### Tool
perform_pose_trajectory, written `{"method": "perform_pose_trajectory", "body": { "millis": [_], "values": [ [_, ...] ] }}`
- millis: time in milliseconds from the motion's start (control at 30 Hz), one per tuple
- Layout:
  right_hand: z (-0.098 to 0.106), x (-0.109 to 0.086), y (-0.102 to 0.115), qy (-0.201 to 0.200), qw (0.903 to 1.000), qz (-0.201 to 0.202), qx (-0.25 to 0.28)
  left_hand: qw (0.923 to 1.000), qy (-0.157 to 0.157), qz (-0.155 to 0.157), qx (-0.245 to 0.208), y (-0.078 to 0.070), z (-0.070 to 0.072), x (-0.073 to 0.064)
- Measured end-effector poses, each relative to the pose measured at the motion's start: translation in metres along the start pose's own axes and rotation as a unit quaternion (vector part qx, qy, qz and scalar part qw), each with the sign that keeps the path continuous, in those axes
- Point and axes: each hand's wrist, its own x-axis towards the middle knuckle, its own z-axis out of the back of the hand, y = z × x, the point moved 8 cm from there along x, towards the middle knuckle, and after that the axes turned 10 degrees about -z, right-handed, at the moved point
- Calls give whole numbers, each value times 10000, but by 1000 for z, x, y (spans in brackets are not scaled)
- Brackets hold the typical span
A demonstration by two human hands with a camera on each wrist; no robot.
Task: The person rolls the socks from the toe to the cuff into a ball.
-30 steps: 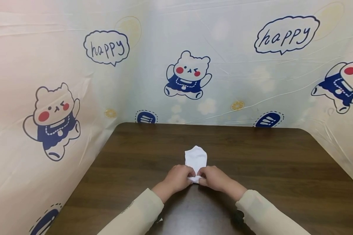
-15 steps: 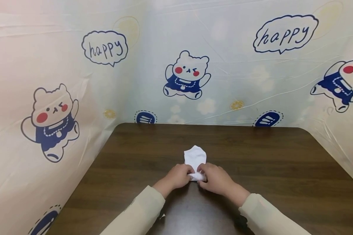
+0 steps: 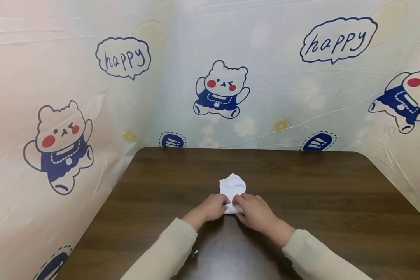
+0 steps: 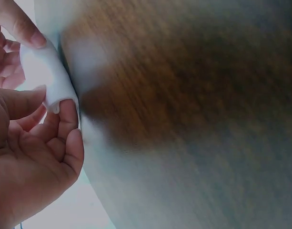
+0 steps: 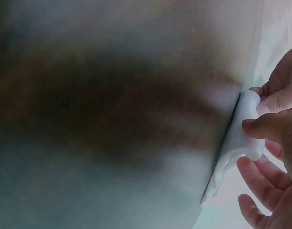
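A white sock point(image 3: 232, 186) lies on the brown table, its near end turned over into a thick fold. At the left end of that fold my left hand point(image 3: 213, 207) pinches the fabric. In the left wrist view its thumb lies on top of the sock point(image 4: 46, 67) and a finger is tucked into the rolled end. My right hand point(image 3: 258, 210) holds the other end of the fold. The right wrist view shows its thumb across the rolled sock point(image 5: 248, 113), with the fingers spread below the open end.
The dark wood-grain table point(image 3: 168, 171) has rounded far corners. Behind and beside it hangs a pale curtain point(image 3: 276, 89) printed with bears and "happy" bubbles. Light sleeves point(image 3: 168, 249) cover both forearms.
The near end of the sock has been folded farther away from the person, and both hands have shifted slightly forward with it. The right hand's fingers have re-placed themselves on the fold.
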Motion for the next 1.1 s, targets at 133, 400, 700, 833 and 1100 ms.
{"method": "perform_pose_trajectory", "body": {
  "millis": [133,400,700,833,1100],
  "values": [
    [-4,3,-2,125,9998,-61,129,9996,-116,93,-239,3,0,-1],
    [-15,9,-9,617,9953,-343,658,9972,-637,-384,98,1,10,-7],
    [-20,12,-20,1118,9806,-692,1451,9888,-939,-835,808,-8,14,-12],
    [-20,11,-23,1353,9741,-803,1627,9864,-913,-977,956,-13,12,-12],
    [-21,12,-29,1650,9655,-1133,1664,9877,-819,-939,949,-14,9,-9]
  ]
}}
